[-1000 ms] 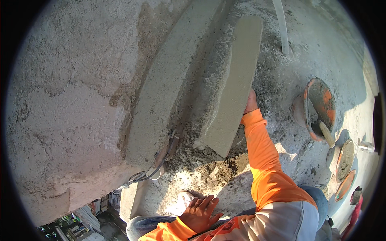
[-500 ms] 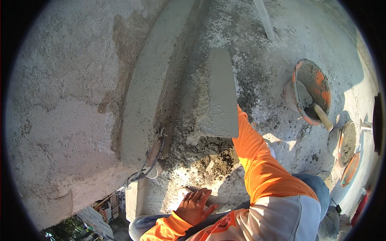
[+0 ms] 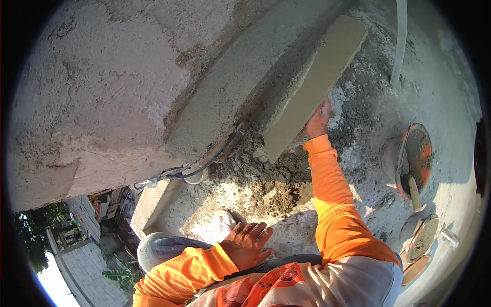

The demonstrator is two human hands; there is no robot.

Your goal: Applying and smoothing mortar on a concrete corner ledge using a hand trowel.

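Note:
My right hand grips a long plastering float from its right side, and the fingers are partly hidden behind it. A smooth grey film of wet mortar coats the float's flat face. It slants from lower left to upper right, close beside a mortar-covered ledge along the wall; whether it touches the ledge I cannot tell. Loose, crumbly mortar lies on the floor below the float. My left hand rests palm down near my bent knee, fingers stretched out and holding nothing.
Dark cables bend out from the ledge's near end, by a white pipe stub. On the right stands a mortar-smeared bucket with a wooden-handled tool in it. Another mortar container sits nearer. A pale pipe stands far right.
The float has turned clockwise and tilted, and my right hand behind it has come into sight. The whole view has swung, showing more of the buildings below left. My left hand stays resting.

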